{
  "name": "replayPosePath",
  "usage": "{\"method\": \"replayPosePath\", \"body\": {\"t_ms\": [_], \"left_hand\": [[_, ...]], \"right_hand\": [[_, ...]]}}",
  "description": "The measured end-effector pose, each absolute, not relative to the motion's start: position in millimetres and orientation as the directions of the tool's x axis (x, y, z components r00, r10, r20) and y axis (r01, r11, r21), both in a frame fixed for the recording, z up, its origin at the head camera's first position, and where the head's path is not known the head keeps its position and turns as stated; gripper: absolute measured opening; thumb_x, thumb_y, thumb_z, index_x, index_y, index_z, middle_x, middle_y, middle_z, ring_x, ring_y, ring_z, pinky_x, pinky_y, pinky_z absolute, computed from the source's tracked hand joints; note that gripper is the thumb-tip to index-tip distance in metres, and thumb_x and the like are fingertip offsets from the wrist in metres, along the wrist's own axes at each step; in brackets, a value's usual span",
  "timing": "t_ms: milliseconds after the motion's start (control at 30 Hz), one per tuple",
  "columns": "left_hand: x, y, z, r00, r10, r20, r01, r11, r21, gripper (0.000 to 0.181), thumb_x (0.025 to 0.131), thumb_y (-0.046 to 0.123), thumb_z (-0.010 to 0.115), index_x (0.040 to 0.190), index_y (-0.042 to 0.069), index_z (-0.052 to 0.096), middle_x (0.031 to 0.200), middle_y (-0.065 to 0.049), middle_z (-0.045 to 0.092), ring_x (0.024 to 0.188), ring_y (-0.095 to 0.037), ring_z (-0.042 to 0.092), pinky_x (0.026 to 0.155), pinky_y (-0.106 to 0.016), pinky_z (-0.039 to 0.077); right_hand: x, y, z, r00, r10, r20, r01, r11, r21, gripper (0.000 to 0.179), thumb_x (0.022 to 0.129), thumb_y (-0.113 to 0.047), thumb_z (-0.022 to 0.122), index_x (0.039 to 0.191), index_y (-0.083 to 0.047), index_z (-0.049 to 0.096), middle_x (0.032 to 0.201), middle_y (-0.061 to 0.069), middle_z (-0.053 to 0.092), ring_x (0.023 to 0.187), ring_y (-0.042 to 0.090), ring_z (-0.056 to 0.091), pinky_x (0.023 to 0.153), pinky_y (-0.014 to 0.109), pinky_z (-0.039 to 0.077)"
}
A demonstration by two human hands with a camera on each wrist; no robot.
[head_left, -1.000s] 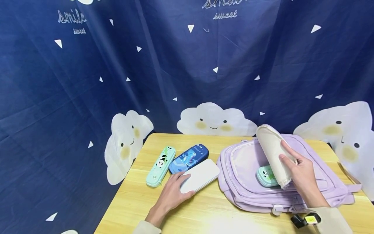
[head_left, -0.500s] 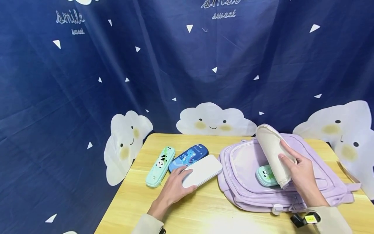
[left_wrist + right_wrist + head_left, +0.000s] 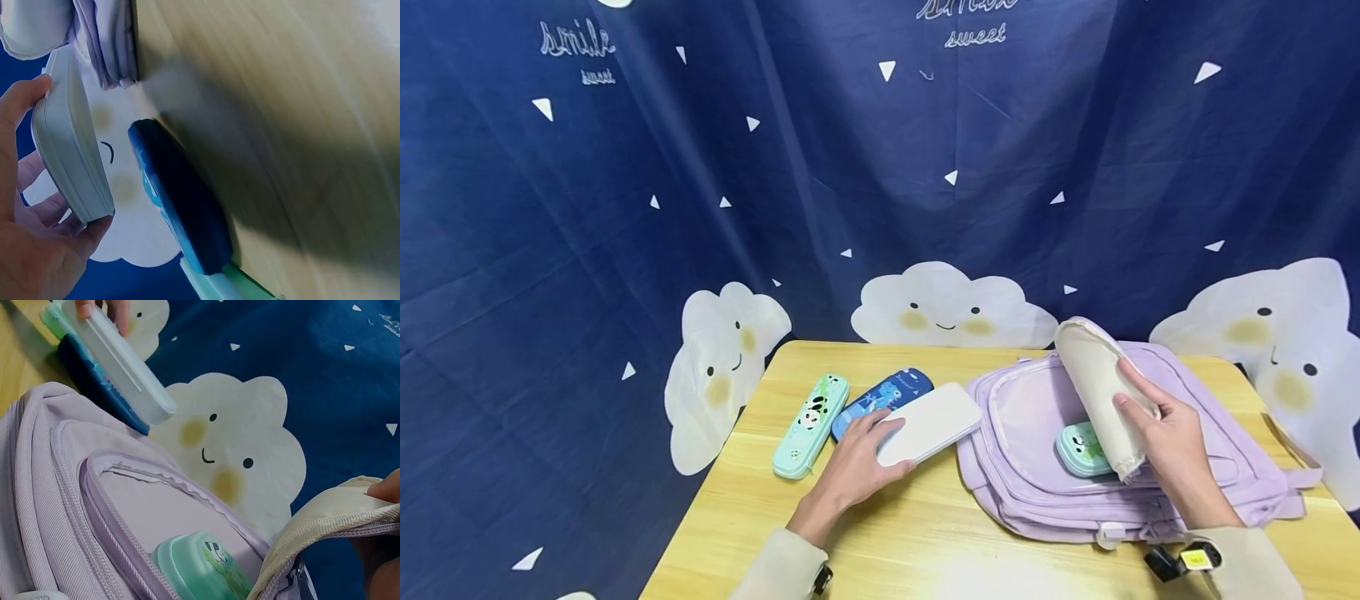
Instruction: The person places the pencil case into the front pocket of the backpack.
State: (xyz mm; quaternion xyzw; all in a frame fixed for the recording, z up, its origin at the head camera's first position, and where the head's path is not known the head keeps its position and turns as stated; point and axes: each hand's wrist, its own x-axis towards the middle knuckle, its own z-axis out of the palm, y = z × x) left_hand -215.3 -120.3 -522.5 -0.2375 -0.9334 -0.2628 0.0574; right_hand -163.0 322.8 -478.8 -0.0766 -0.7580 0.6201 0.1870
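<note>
My left hand (image 3: 850,475) grips a white pencil case (image 3: 931,423) by its near end, thumb on one side and fingers on the other. In the left wrist view the white case (image 3: 65,137) is raised off the table. The lilac backpack (image 3: 1022,400) lies to its right with its front pocket unzipped. My right hand (image 3: 1180,442) pinches the pocket's cream-lined flap (image 3: 1097,387) and holds it lifted. Inside the pocket sits a mint-green pencil case (image 3: 206,562) with a panda print, partly hidden by the flap.
A navy dinosaur pencil case (image 3: 883,396) lies on the wooden table (image 3: 752,533), partly behind the white one. To its left is another mint pencil case (image 3: 811,425) with pandas. A dark blue cloud-print curtain (image 3: 820,167) hangs behind and at the left.
My left hand has lifted the white pencil case and carried it right and away from me, toward the backpack. The right hand and the flap have stayed in place.
</note>
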Motion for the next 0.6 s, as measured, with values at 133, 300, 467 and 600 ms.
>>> {"method": "replayPosePath", "body": {"t_ms": [133,300,467,600], "left_hand": [[-219.0,-109.1,-518.9,-0.872,0.433,0.229,0.488,0.734,0.472,0.070,0.089,0.053,0.083,0.148,0.019,0.068,0.162,-0.017,0.056,0.150,-0.047,0.051,0.126,-0.068,0.037],[-227.9,-94.1,-517.0,-0.862,0.453,0.228,0.506,0.731,0.458,0.071,0.089,0.053,0.084,0.149,0.019,0.068,0.163,-0.016,0.055,0.153,-0.049,0.048,0.127,-0.070,0.035],[-234.2,-78.0,-515.4,-0.860,0.464,0.212,0.506,0.725,0.467,0.070,0.090,0.053,0.083,0.150,0.021,0.067,0.164,-0.014,0.054,0.153,-0.048,0.047,0.125,-0.067,0.039],[-238.2,-65.8,-515.4,-0.852,0.482,0.203,0.519,0.729,0.447,0.070,0.091,0.054,0.082,0.151,0.023,0.066,0.165,-0.010,0.054,0.154,-0.040,0.048,0.127,-0.060,0.040]], "right_hand": [[-163.4,322.8,-478.5,-0.917,0.349,0.191,-0.119,0.217,-0.969,0.056,0.106,-0.018,0.074,0.158,-0.020,0.056,0.150,-0.032,0.056,0.133,-0.017,0.050,0.091,0.000,0.048],[-163.5,323.2,-479.6,-0.915,0.357,0.188,-0.113,0.220,-0.969,0.056,0.106,-0.018,0.074,0.158,-0.020,0.056,0.151,-0.032,0.055,0.132,-0.018,0.050,0.091,0.000,0.048],[-163.8,322.8,-478.5,-0.914,0.359,0.190,-0.116,0.218,-0.969,0.055,0.105,-0.018,0.074,0.158,-0.020,0.056,0.149,-0.033,0.056,0.132,-0.017,0.050,0.091,0.000,0.048],[-163.7,322.3,-477.4,-0.913,0.357,0.195,-0.120,0.223,-0.967,0.055,0.106,-0.018,0.074,0.158,-0.019,0.056,0.148,-0.035,0.056,0.134,-0.017,0.049,0.091,-0.001,0.047]]}}
